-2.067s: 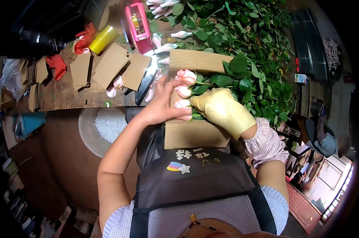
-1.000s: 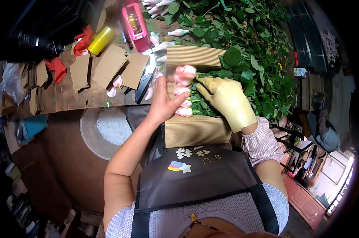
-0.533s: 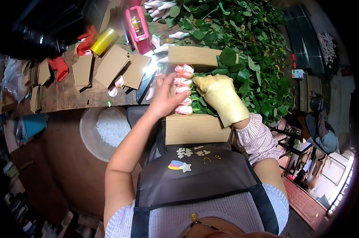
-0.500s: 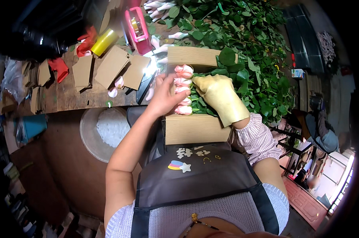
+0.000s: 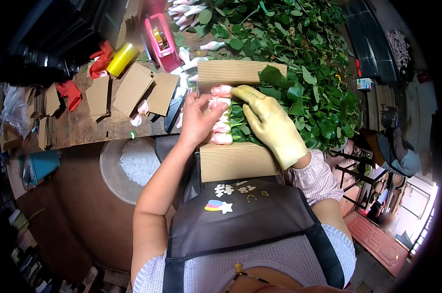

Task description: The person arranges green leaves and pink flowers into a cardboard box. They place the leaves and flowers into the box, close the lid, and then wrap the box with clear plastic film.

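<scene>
A row of several pink roses (image 5: 221,124) lies on corrugated cardboard (image 5: 238,161), their green stems pointing right, between a ribbed flap above and another below. My bare left hand (image 5: 196,119) curls around the left side of the flower heads, its thumb pressed on them. My right hand (image 5: 267,124), in a cream rubber glove, reaches across the stems with its fingers stretched out and close together, tips touching the top rose. Loose leaves (image 5: 309,117) lie to the right. Black-handled scissors (image 5: 173,111), partly hidden, lie left of my left hand.
On the wooden table (image 5: 86,136) are brown card pieces (image 5: 130,88), a pink tape dispenser (image 5: 165,49), a yellow roll (image 5: 122,59), red gloves (image 5: 70,95) and white foam nets (image 5: 187,12). A basin (image 5: 128,168) sits below. Another person (image 5: 401,161) is at the far right.
The roses now form a tight, straight row. My gloved fingers have gone from bent among the stems to stretched toward the top rose. My left hand stays at the flower heads.
</scene>
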`<state>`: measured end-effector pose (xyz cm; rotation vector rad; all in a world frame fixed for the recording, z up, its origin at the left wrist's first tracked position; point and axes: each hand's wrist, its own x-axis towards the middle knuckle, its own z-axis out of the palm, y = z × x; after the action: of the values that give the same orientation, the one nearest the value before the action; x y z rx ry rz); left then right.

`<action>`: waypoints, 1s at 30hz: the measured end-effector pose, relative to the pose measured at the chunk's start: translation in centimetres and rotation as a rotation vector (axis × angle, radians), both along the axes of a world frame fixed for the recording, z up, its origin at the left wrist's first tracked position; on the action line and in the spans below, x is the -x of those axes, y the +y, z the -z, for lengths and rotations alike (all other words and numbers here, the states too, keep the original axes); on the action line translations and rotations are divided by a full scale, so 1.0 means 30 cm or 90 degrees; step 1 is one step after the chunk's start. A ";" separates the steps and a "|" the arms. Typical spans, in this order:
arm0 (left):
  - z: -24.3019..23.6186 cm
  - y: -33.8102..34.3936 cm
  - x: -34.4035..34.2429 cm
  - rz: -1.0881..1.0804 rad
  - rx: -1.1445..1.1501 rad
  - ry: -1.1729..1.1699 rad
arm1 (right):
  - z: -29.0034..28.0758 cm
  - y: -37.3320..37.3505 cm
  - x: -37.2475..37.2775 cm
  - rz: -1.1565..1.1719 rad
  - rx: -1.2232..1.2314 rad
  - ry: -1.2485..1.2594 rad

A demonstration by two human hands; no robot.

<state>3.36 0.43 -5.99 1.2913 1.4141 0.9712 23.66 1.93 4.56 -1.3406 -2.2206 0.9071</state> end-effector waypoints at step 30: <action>0.142 0.092 0.376 -0.075 0.002 0.624 | -0.092 -0.135 -0.049 0.114 -0.080 -0.013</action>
<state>-7.91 3.18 -10.25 1.8035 2.2263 0.3704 25.12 -2.12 7.31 -1.4672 -2.0934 0.6812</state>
